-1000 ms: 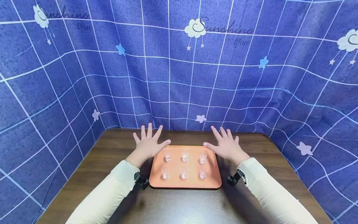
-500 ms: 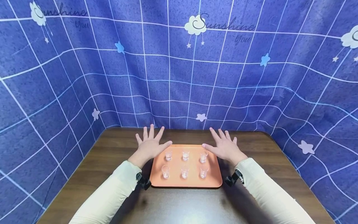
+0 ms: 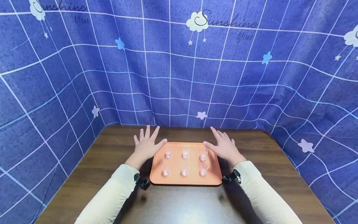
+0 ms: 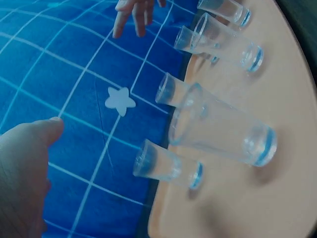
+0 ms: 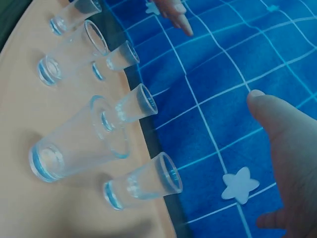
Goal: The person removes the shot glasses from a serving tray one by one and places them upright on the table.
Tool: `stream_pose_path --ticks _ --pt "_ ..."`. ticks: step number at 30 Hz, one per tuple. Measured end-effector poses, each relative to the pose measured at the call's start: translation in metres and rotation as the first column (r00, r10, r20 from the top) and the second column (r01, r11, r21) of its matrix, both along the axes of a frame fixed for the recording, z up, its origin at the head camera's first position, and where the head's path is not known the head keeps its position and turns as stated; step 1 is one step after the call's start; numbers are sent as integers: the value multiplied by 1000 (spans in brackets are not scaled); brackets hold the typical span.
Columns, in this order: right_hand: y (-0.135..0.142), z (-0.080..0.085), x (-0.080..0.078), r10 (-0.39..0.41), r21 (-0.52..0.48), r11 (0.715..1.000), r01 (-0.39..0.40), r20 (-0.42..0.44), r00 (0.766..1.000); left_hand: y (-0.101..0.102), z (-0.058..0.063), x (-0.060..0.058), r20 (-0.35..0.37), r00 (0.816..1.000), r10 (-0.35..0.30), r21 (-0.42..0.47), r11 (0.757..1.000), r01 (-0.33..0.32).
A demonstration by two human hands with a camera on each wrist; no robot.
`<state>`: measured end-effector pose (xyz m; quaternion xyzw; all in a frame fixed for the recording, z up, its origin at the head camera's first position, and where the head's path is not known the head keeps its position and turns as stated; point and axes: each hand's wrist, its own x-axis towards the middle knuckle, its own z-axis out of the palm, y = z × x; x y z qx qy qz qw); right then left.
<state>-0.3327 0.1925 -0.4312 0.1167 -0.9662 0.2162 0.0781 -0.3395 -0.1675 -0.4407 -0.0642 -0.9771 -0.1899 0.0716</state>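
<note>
An orange tray [image 3: 175,180] lies on the wooden table, bearing several small clear shot glasses in two rows, all upright. In the back row stand a left glass [image 3: 168,152], a middle glass [image 3: 185,153] and a right glass [image 3: 203,155]. My left hand [image 3: 145,148], fingers spread, hovers by the tray's back left corner and holds nothing. Mirroring it at the back right corner, my right hand [image 3: 225,147] is spread too, with nothing in it. A front-row glass [image 4: 225,129] looms large in the left wrist view; another front-row glass [image 5: 74,141] does so in the right wrist view.
The brown wooden table [image 3: 112,146] extends around the tray on all sides. A blue curtain [image 3: 179,77] with white grid lines, clouds and stars hangs behind the table and along both sides. Black wrist cameras sit on both forearms, near the tray's side edges.
Both hands stay spread beside the tray, shifting only slightly; the right hand's fingers have drawn a little closer together. The head view has tilted slightly up. The glasses have not moved on the tray.
</note>
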Motion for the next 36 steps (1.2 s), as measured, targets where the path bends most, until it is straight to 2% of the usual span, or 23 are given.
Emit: stream_pose_path --ticks 7,12,20,25,27,30,32,36 --pt "5 -26 -6 40 -114 992 -46 -56 998 -8 -27 1 25 1000 0 39 999 -1" --pt "10 -46 -11 71 -252 963 -101 -126 990 -11 -45 3 67 998 -2 67 998 -3" --pt "12 -77 -13 116 -435 885 -163 -132 984 -13 -70 5 123 992 8 130 991 -24" --pt "6 -91 -10 194 -567 799 -201 -73 978 -14 -81 9 156 988 -8 151 988 -16" --pt "4 -96 -9 210 -590 783 -198 -49 976 -15 -84 11 158 987 -11 147 989 -13" --pt "3 -100 -7 204 -575 796 -192 -45 978 -14 -86 15 155 988 -10 134 991 -11" --pt "2 -102 -5 190 -550 814 -188 -54 980 -14 -90 16 146 989 -13 126 992 -6" --pt "0 -107 -3 222 -491 832 -256 -129 967 -15 -98 15 109 994 -10 93 996 0"
